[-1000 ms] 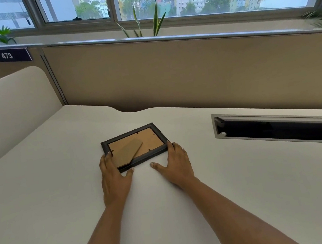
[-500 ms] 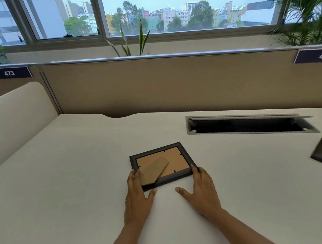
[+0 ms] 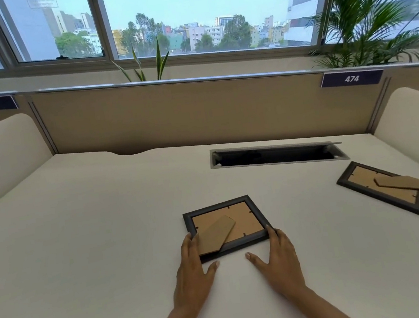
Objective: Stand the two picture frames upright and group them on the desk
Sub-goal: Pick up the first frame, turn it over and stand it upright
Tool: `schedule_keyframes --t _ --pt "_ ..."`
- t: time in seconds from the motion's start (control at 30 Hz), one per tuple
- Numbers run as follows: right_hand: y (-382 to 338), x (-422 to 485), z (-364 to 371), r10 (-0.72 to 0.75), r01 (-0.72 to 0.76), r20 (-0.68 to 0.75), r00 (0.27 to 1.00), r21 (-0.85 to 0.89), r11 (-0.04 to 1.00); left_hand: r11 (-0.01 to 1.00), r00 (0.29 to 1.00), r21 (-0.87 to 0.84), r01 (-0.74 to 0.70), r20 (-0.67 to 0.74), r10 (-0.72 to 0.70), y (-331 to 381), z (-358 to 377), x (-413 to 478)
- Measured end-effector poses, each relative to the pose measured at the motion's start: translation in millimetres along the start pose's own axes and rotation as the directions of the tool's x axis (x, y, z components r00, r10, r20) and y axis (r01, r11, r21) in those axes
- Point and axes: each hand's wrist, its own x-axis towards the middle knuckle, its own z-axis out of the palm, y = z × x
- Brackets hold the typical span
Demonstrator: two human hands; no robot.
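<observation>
Item: near frame (image 3: 227, 226), face down on desk (image 3: 82, 257), between our hands, unchanged from a moment ago. Left hand (image 3: 193, 271) and right hand (image 3: 279, 259) lie open, fingertips at its lower corners, gripping nothing. Second frame (image 3: 384, 186), newly in view, lies flat well right of our right hand. Neither stands yet.
</observation>
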Motion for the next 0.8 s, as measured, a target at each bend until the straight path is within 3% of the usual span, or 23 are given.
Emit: schedule_keyframes --t 0.53,0.67,0.8 --pt "6 -23 -17 0.077 -0.076 -0.004 0.997 0.1 0.992 0.999 0.997 -0.001 0.044 0.069 -0.044 7 2 -3" --pt "-2 -18 -22 0.165 -0.153 -0.011 0.986 0.319 0.935 0.997 0.994 -0.03 0.071 0.086 -0.068 10 2 0" --pt "-12 -14 -32 0.279 -0.236 0.019 0.96 0.596 0.768 0.996 0.993 -0.032 0.081 0.093 -0.077 15 7 1"
